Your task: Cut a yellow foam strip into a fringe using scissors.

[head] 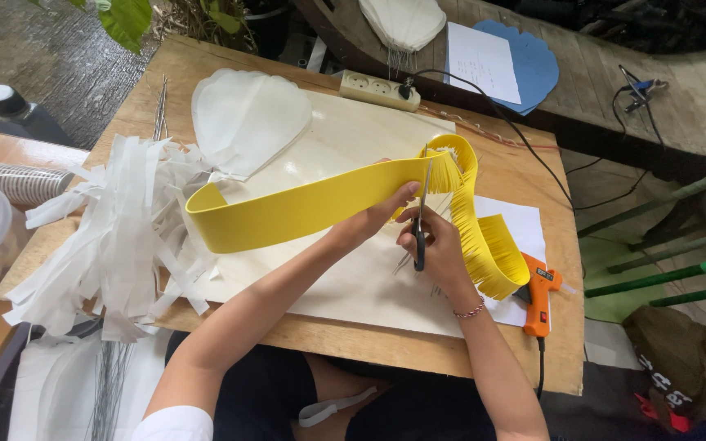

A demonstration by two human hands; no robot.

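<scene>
matt yellow paper strip [304,208], metal scissors [421,214], wooden table [525,175]

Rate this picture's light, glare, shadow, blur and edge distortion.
Head view: soft, even daylight; a faint sheen on the pale board; weak shadows under the yellow paper strip and the left hand. Right hand and scissors are sharp. Wide-lens bending shows at the table edges; the top right corner is dark.

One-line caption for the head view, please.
Left hand holds a long yellow paper strip while right hand snips fringe with scissors, over a wooden table.
</scene>
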